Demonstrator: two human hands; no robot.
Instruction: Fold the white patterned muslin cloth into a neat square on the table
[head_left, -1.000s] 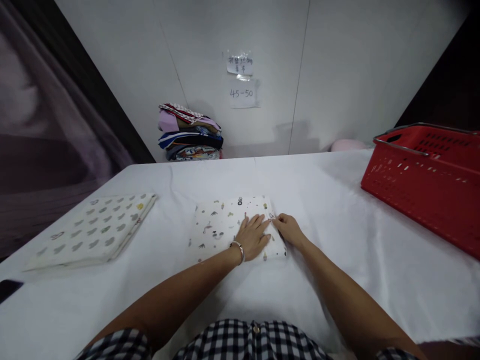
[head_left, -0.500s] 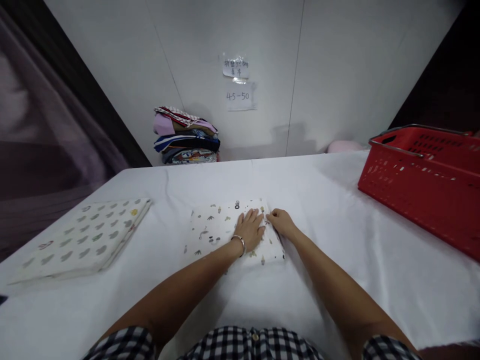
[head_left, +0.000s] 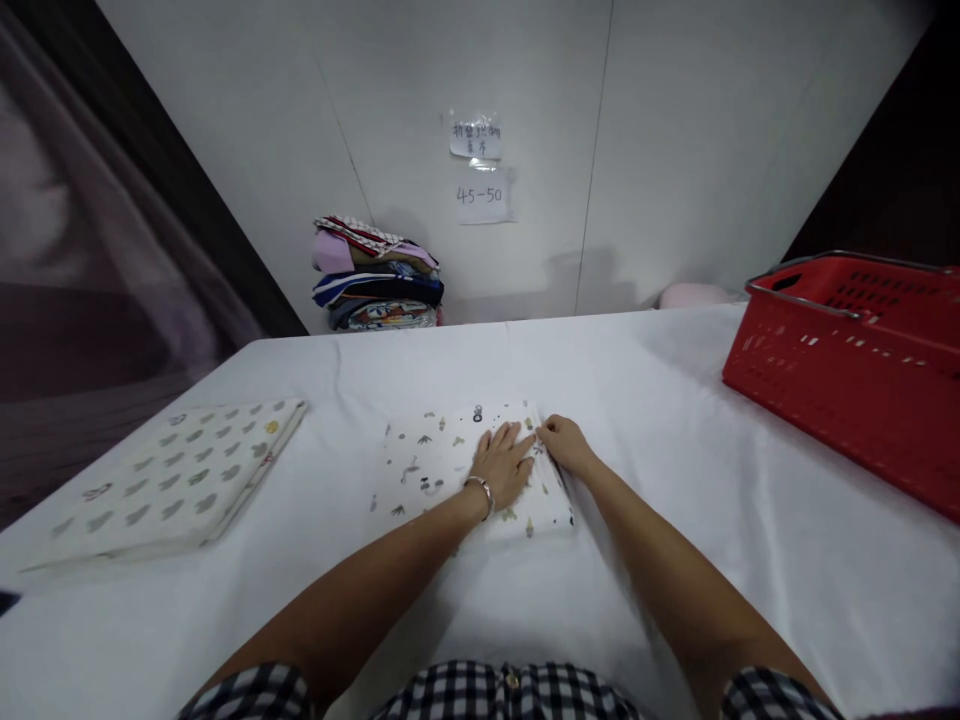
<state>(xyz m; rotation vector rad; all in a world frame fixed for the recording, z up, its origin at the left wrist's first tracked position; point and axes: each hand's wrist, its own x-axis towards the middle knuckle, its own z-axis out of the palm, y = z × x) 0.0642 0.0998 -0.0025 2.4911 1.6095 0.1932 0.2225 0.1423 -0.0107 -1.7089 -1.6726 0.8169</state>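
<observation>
A folded white cloth (head_left: 431,462) printed with small figures lies on the white table in front of me. My left hand (head_left: 504,465), with a bracelet on the wrist, rests flat on the cloth's right half, fingers stretched out. My right hand (head_left: 566,445) sits at the cloth's right edge, fingers curled and pinching the fabric there.
A second folded patterned cloth (head_left: 172,482) lies at the left of the table (head_left: 675,420). A red plastic basket (head_left: 855,370) stands at the right. A stack of folded fabrics (head_left: 375,275) sits against the back wall. A pink object (head_left: 690,295) lies behind the table.
Both hands stay on the cloth's right side, with only slight shifts along the edge. The view has moved a little.
</observation>
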